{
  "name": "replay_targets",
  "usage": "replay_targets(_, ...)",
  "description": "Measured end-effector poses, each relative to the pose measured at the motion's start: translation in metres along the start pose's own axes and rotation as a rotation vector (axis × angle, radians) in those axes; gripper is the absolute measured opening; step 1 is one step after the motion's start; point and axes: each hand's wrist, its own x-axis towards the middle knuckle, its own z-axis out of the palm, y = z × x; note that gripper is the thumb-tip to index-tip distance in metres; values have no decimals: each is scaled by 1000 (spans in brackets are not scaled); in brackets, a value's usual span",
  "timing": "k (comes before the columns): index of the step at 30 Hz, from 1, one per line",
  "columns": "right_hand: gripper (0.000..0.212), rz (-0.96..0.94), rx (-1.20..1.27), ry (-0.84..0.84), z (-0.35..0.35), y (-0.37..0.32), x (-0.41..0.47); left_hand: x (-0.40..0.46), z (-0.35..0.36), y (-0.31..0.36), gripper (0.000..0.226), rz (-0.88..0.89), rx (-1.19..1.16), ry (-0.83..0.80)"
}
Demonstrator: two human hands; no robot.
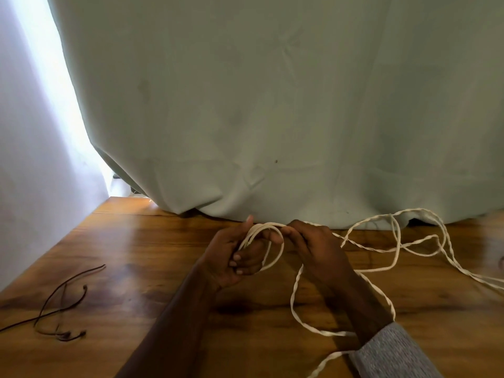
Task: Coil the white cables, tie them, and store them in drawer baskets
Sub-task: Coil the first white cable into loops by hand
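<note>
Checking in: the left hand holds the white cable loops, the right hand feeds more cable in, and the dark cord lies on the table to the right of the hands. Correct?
Not quite. The head view shows the dark cord lying on the wooden table to the left of the hands, not the right. The rest holds: the left hand holds the white cable loops and the right hand feeds more cable in.

A glossy, warm-brown wooden table [141, 249] with a visible plank seam along its far side carries everything here. Near its left edge lies a thin dark brown cord [62, 301], bent into loose loops with small knotted ends towards the near side. Across the right half sprawls a white twisted cable [392, 242] in slack, overlapping loops, running off past the right edge and down to the near edge. Along the far edge, the hem of a pale green-grey curtain [272, 105] rests crumpled on the wood.
</note>
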Motion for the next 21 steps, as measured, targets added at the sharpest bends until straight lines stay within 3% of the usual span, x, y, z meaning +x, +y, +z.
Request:
replay_targets(4,43,74,0,-44,1,-11,-1,-4,1,4,54,60,-146,-128)
replay_targets(7,56,86,38,-164,3,-20,-1,-4,2,4,56,179,-218,-110)
replay_targets(11,31,19,-176,-328,16,-22,2,-3,5,2,61,295,-266,46)
replay_targets(21,42,-4,-423,-491,20,-34,3,-1,-4,2,59,417,-392,464)
